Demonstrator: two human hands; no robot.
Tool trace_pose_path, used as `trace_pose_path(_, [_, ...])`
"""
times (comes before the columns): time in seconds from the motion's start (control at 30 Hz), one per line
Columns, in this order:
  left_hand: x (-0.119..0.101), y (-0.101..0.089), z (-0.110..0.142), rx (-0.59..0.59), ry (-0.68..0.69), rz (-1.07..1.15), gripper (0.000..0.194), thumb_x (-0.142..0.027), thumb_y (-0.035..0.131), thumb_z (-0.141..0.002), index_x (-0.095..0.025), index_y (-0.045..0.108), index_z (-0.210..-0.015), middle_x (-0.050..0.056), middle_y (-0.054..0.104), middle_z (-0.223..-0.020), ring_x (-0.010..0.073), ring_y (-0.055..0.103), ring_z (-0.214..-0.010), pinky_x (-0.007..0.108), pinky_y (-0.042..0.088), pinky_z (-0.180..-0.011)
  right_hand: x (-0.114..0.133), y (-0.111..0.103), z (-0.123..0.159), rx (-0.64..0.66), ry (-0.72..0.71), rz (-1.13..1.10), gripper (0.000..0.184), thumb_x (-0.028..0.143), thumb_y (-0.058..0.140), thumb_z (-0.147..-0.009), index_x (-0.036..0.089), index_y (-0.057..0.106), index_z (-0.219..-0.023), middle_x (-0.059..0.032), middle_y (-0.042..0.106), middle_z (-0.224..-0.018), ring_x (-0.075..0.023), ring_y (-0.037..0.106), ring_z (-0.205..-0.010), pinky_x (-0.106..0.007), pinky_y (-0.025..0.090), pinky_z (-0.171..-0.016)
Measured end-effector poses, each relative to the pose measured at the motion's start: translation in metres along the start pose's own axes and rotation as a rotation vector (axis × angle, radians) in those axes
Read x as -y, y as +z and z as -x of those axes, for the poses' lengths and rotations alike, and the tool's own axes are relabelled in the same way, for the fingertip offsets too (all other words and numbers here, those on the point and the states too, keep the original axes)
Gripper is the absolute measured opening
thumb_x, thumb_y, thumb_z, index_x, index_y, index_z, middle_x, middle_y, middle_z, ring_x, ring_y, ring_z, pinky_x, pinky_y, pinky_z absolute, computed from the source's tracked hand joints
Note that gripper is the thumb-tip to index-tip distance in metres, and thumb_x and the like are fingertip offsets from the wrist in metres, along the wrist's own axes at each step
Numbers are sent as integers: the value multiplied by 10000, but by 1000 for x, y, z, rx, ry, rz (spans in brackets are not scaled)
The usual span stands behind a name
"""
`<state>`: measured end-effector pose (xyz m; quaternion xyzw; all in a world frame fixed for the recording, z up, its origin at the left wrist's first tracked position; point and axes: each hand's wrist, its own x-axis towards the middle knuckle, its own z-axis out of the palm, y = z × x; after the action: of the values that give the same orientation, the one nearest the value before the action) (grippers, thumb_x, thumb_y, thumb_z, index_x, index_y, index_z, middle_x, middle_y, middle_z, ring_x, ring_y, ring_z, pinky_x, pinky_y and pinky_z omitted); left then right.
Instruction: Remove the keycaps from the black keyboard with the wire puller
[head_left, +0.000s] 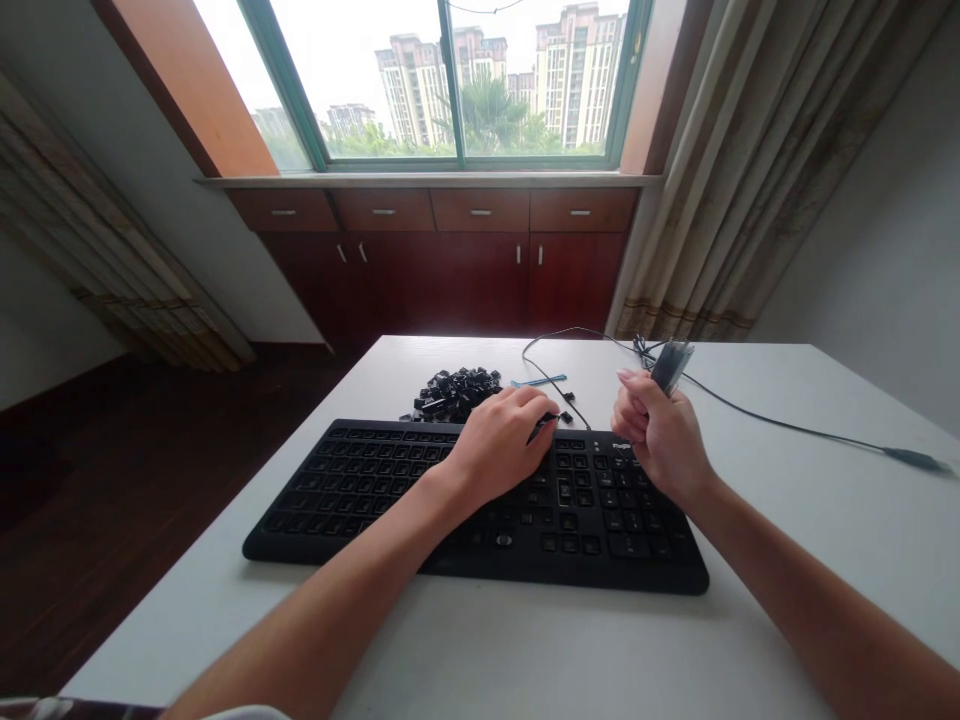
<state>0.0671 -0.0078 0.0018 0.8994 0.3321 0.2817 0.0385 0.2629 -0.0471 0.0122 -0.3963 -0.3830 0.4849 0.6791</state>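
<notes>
My left hand [504, 432] is over the upper middle of a black keyboard [480, 572], thumb and fingers closed near its back edge. Something small and dark shows between them, too little of it to name. Many key positions on the keyboard are without caps; the number pad on the right has several in place. Above the keyboard's right end, my right hand [660, 430] makes a fist around a brush [672, 366], its dark grey bristles pointing up and away. The fist hides the brush's handle.
A heap of black keycaps [456, 394] lies behind the keyboard, with loose ones to its right. A thin blue tool [540, 380] rests beside the heap. The keyboard's cable [780, 420] runs across the white table [600, 650]. Cabinets [450, 280] stand below the window.
</notes>
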Motion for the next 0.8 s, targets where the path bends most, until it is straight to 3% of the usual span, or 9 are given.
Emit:
trace_pose_path(0.27, [-36,9,9,115,145,136,200,-280,538,-1015,-182,679,-1118,67,719,-1130,227,666,-1038,390,554,-958,6,1,1,24,54,-41,497,304,711,-875,213,353,-543,83,293,-472,-71,226,-430,-248,219,-416])
trace_pose_path(0.43, [-37,14,11,118,176,131,193,-262,548,-999,-179,699,-1084,59,725,-1115,229,658,-1021,392,542,-936,4,5,4,48,114,-19,510,332,740,-848,212,345,-549,88,282,-474,-62,228,-428,-230,222,-401])
trace_pose_path(0.6, [-37,16,11,102,213,138,187,-229,543,-987,-179,719,-1026,47,723,-1102,213,652,-975,366,531,-903,2,12,10,-6,190,11,514,341,763,-813,216,342,-546,92,268,-484,-58,199,-436,-226,216,-385])
trace_pose_path(0.8, [-37,18,12,88,217,153,186,-214,543,-979,-176,719,-1028,48,723,-1096,204,650,-962,358,525,-895,-5,15,11,-87,94,-19,508,306,737,-823,220,334,-527,92,266,-473,-60,209,-421,-240,213,-385])
